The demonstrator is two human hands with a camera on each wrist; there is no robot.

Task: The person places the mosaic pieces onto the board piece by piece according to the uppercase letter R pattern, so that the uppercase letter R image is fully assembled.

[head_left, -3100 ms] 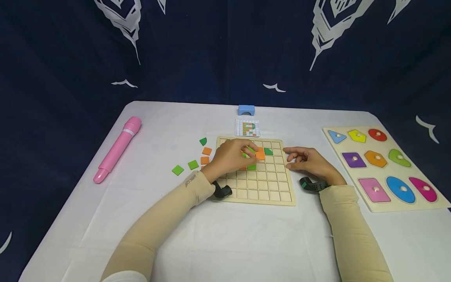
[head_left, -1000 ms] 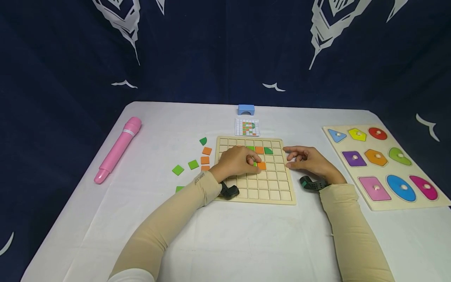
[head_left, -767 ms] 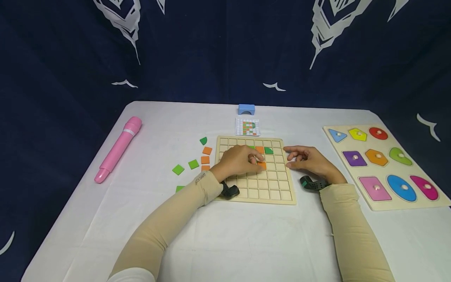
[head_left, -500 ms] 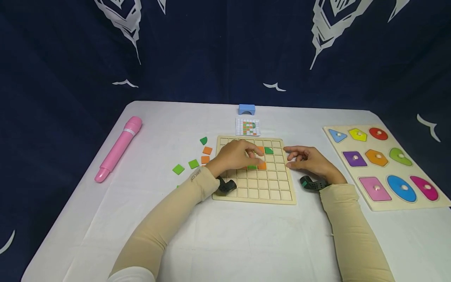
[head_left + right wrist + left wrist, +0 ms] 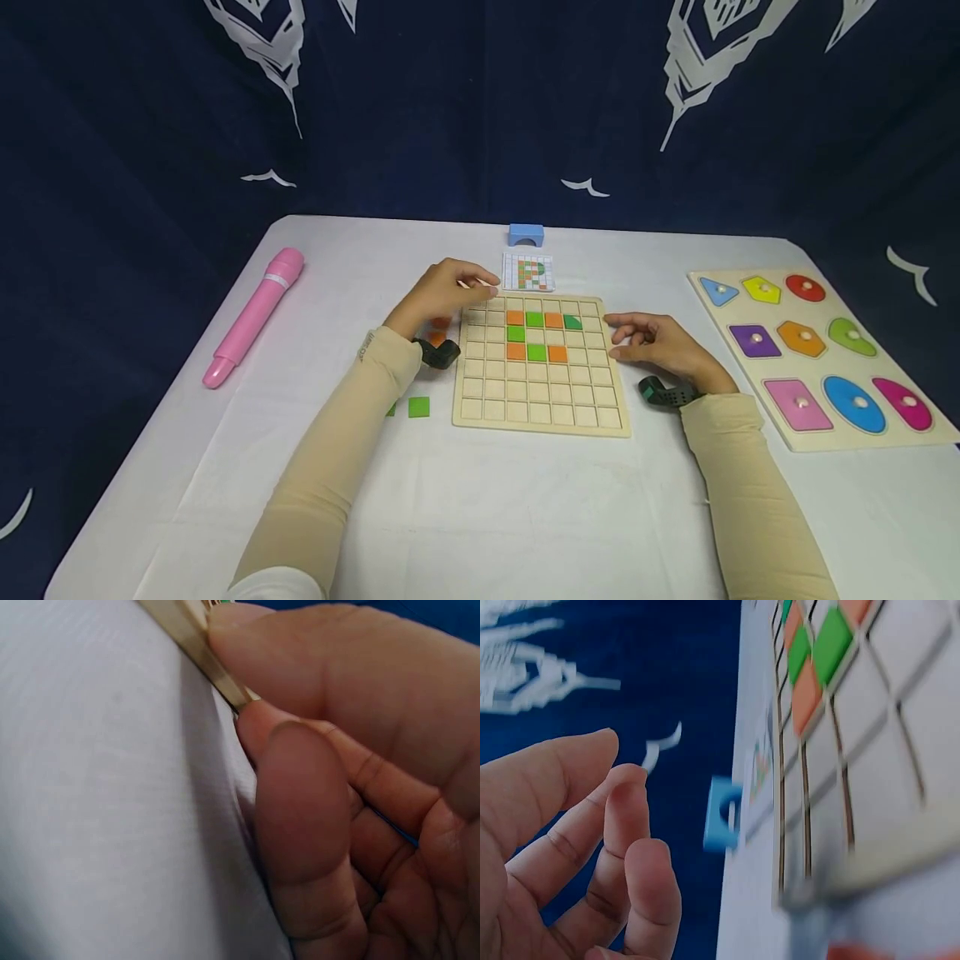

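Note:
A wooden grid board point(image 5: 542, 414) lies mid-table with orange, green and dark green tiles in its cells. An orange tile point(image 5: 515, 317) begins the upper row; below it sits a green tile point(image 5: 516, 333), and a lower row holds orange, green and orange. My left hand point(image 5: 444, 292) hovers over the board's upper left corner, fingers loosely bent; in the left wrist view the left hand point(image 5: 577, 847) holds nothing. My right hand point(image 5: 663, 343) touches the board's right edge; the right wrist view shows the right hand point(image 5: 360, 765) with fingertips against that edge.
Left of the board lie a loose green tile point(image 5: 418, 407) and orange ones partly under my left wrist. A pattern card point(image 5: 528, 272) and a blue block point(image 5: 526, 235) stand behind. A pink microphone point(image 5: 255, 317) lies left, a shape puzzle board point(image 5: 780, 367) right.
My left hand has moved off the tiles, leftward and back to the board's upper left corner, uncovering both rows. My right hand has stayed at the right edge.

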